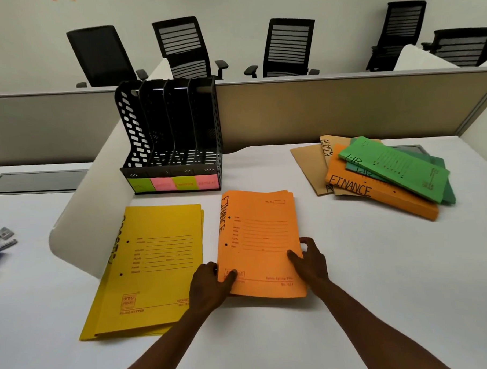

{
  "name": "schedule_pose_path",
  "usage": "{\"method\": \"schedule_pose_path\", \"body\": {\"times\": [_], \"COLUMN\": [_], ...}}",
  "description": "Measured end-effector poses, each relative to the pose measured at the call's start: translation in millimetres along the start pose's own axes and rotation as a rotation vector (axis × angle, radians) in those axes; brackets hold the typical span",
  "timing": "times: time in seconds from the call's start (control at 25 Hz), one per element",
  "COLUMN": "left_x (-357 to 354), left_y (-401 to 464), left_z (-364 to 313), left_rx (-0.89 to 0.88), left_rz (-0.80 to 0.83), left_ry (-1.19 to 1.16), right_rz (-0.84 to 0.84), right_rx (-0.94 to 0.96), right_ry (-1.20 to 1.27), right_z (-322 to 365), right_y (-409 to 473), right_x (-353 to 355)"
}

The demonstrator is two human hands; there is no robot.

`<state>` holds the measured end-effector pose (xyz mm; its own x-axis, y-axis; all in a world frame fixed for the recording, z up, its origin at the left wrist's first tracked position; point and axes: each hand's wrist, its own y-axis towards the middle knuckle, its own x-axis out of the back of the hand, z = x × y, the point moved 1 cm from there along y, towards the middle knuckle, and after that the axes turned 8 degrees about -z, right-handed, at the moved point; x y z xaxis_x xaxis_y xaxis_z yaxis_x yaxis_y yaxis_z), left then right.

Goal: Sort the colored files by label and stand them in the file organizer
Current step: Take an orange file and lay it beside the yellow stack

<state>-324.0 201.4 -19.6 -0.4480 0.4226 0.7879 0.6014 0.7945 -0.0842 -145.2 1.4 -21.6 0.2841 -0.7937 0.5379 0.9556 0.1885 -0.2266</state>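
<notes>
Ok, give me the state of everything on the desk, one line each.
File organizer: upright, slots empty.
Orange FINANCE stack: flat, gripped by left hand and right hand.
Yellow files: flat, untouched.
Mixed pile: unsorted, overlapping, green on top.

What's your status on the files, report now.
Both hands, left hand and right hand, grip the orange FINANCE stack. File organizer holds no files. Mixed pile unsorted. Nothing blocking.
</notes>
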Motion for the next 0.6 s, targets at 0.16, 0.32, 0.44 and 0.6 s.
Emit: {"method": "schedule_pose_path", "body": {"times": [0.16,0.32,0.44,0.6], "left_x": [3,6,8,5], "left_y": [-4,-7,-8,-5], "left_z": [14,13,16,22], "left_rx": [-0.070,-0.105,-0.117,-0.114], "left_rz": [0.078,0.108,0.133,0.072], "left_ry": [0.150,0.210,0.208,0.103], "right_rz": [-0.087,-0.170,-0.196,-0.198], "right_rx": [-0.056,-0.043,-0.017,0.012], "right_ry": [-0.099,-0.175,-0.229,-0.332], "right_z": [-11,-14,-15,-13], "right_y": [-15,-26,-30,-32], "right_x": [-7,-9,-6,-3]}}
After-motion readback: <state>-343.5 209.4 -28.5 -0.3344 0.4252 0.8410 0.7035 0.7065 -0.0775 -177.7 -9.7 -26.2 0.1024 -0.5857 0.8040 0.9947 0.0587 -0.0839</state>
